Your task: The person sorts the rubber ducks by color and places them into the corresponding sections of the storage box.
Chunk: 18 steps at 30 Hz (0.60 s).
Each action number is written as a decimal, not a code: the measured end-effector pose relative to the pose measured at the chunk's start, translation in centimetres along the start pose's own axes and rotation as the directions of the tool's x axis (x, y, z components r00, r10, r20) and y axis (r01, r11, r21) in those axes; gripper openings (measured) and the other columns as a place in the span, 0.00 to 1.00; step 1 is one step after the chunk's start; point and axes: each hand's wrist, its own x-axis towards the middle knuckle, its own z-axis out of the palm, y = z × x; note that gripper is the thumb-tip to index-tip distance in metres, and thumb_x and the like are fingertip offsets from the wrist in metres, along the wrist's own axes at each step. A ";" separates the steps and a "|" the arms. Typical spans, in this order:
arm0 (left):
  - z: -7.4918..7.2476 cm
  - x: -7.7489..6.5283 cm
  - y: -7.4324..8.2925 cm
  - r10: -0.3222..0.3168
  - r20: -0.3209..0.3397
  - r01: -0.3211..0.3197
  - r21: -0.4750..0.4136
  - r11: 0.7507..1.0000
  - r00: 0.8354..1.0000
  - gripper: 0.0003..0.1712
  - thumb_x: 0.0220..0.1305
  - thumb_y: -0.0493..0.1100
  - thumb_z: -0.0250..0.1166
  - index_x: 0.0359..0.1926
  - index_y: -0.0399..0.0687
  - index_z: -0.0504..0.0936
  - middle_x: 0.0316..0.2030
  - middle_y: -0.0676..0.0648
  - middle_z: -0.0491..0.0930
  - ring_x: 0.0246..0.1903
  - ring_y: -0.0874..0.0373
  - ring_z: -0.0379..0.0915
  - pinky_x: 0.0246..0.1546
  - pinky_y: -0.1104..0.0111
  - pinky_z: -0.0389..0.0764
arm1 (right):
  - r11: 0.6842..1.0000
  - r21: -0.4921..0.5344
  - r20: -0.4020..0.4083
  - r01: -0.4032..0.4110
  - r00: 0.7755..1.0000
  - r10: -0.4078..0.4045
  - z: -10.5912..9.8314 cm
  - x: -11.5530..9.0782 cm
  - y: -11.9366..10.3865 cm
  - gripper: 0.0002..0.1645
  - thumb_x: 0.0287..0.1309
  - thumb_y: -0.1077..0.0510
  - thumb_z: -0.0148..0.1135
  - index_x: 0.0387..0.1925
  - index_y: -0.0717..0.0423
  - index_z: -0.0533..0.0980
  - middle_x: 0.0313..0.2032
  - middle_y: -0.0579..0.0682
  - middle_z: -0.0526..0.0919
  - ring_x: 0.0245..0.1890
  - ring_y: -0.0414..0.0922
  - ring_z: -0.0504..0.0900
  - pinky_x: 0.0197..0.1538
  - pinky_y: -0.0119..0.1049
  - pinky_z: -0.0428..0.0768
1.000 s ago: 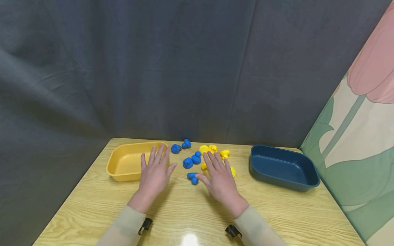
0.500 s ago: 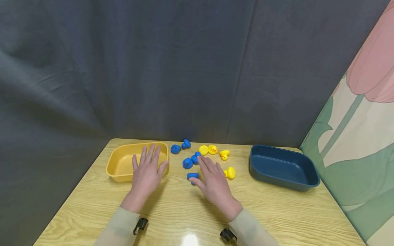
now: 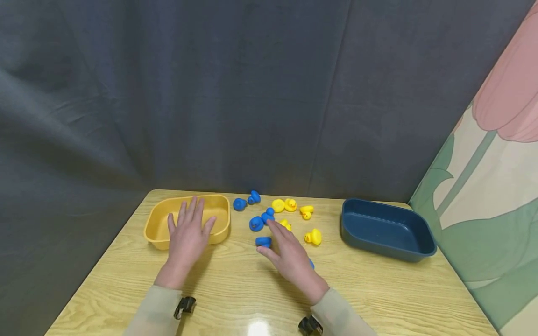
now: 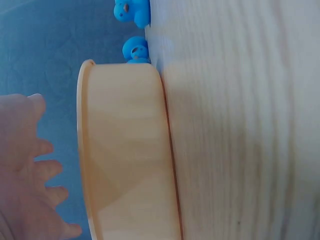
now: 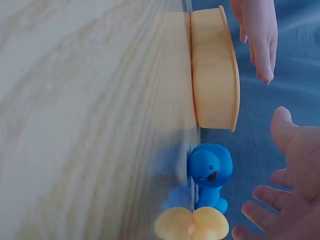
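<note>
My left hand (image 3: 187, 238), fingers spread, hovers over the front of the yellow tray (image 3: 152, 227). In the left wrist view its fingertips are above the tray's rim (image 4: 84, 150). My right hand (image 3: 290, 254) is held above the table by the ducks, thumb apart and fingers straight, holding nothing. A blue toy duck (image 3: 263, 241) lies by its thumb, partly covered. Another bit of blue (image 3: 311, 263) peeks out at its right side. Just beyond its fingertips are blue ducks (image 3: 256, 223) and a yellow duck (image 3: 286, 224). The right wrist view shows a blue duck (image 5: 211, 165) below that hand.
A dark blue tray (image 3: 388, 228) stands at the right of the wooden table (image 3: 235, 289). More blue ducks (image 3: 240, 204) and yellow ducks (image 3: 290, 204) lie toward the back edge. A grey curtain (image 3: 252, 102) hangs behind, and a flowered cloth (image 3: 491, 200) at the right.
Both hands have drifted left, the left one farther across the yellow tray. The right hand has uncovered yellow ducks and a bit of blue at its right. The trays have stayed put.
</note>
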 end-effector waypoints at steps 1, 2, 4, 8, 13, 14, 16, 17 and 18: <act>-0.1 0.0 -0.2 -0.001 -0.002 0.001 -0.004 1.000 1.000 0.43 0.87 0.60 0.55 0.88 0.40 0.58 0.86 0.34 0.53 0.86 0.33 0.37 0.78 0.26 0.35 | 1.000 0.016 0.010 -0.011 1.000 0.010 0.1 0.0 0.0 0.51 0.75 0.40 0.69 0.88 0.53 0.60 0.83 0.59 0.65 0.82 0.61 0.64 0.79 0.63 0.67; -0.1 0.1 -0.3 -0.002 -0.005 0.002 -0.008 1.000 1.000 0.43 0.87 0.60 0.55 0.87 0.40 0.58 0.86 0.34 0.53 0.86 0.33 0.37 0.78 0.26 0.35 | 0.999 0.031 0.018 -0.023 1.000 0.022 0.1 0.0 0.0 0.51 0.75 0.40 0.70 0.88 0.52 0.60 0.83 0.59 0.65 0.82 0.61 0.63 0.79 0.62 0.67; -0.3 0.1 -0.7 -0.008 -0.015 0.007 -0.015 1.000 1.000 0.43 0.87 0.60 0.55 0.87 0.39 0.59 0.86 0.33 0.54 0.86 0.32 0.39 0.78 0.26 0.36 | 0.997 0.054 0.034 -0.045 0.998 0.044 0.2 0.0 0.1 0.50 0.76 0.40 0.70 0.88 0.50 0.60 0.83 0.59 0.64 0.83 0.60 0.62 0.80 0.62 0.67; -0.8 0.3 -1.6 -0.026 -0.024 0.025 -0.039 0.999 0.999 0.42 0.87 0.60 0.55 0.87 0.39 0.59 0.85 0.32 0.54 0.86 0.31 0.39 0.78 0.25 0.37 | 0.993 0.083 0.061 -0.086 0.995 0.081 0.5 0.1 0.1 0.50 0.76 0.40 0.70 0.88 0.50 0.60 0.83 0.59 0.63 0.83 0.59 0.61 0.80 0.62 0.66; -1.5 0.5 -3.0 -0.046 -0.029 0.044 -0.075 0.996 0.999 0.43 0.88 0.60 0.53 0.87 0.39 0.57 0.85 0.31 0.53 0.86 0.31 0.38 0.78 0.25 0.37 | 0.990 0.102 0.069 -0.097 0.994 0.091 0.9 0.2 0.2 0.49 0.75 0.43 0.72 0.87 0.53 0.62 0.83 0.59 0.65 0.82 0.61 0.63 0.79 0.63 0.68; -1.7 0.5 -3.3 -0.048 -0.035 0.045 -0.079 0.996 0.998 0.43 0.88 0.60 0.53 0.87 0.38 0.57 0.85 0.31 0.53 0.85 0.30 0.38 0.78 0.25 0.37 | 0.989 0.107 0.070 -0.098 0.993 0.090 1.0 0.2 0.2 0.49 0.75 0.44 0.72 0.86 0.54 0.62 0.82 0.59 0.65 0.82 0.61 0.63 0.79 0.63 0.68; -2.1 0.5 -3.8 -0.050 -0.045 0.046 -0.098 0.994 0.998 0.43 0.88 0.60 0.53 0.87 0.37 0.57 0.85 0.29 0.53 0.85 0.29 0.38 0.78 0.25 0.37 | 0.989 0.113 0.074 -0.099 0.993 0.091 1.2 0.3 0.3 0.49 0.75 0.45 0.73 0.86 0.54 0.63 0.82 0.59 0.65 0.82 0.61 0.63 0.78 0.64 0.68; -2.2 0.5 -4.1 -0.053 -0.052 0.047 -0.106 0.993 0.997 0.43 0.88 0.59 0.53 0.87 0.36 0.57 0.84 0.29 0.54 0.85 0.28 0.39 0.77 0.25 0.38 | 0.987 0.118 0.079 -0.105 0.992 0.096 1.3 0.3 0.3 0.49 0.75 0.45 0.73 0.86 0.54 0.63 0.82 0.59 0.65 0.82 0.61 0.63 0.79 0.63 0.68; -2.4 0.5 -4.4 -0.055 -0.057 0.048 -0.115 0.992 0.997 0.42 0.88 0.59 0.53 0.87 0.36 0.57 0.84 0.28 0.54 0.85 0.27 0.39 0.77 0.24 0.38 | 0.987 0.120 0.082 -0.106 0.992 0.096 1.4 0.3 0.4 0.49 0.74 0.45 0.73 0.86 0.54 0.63 0.82 0.59 0.65 0.82 0.61 0.63 0.78 0.63 0.68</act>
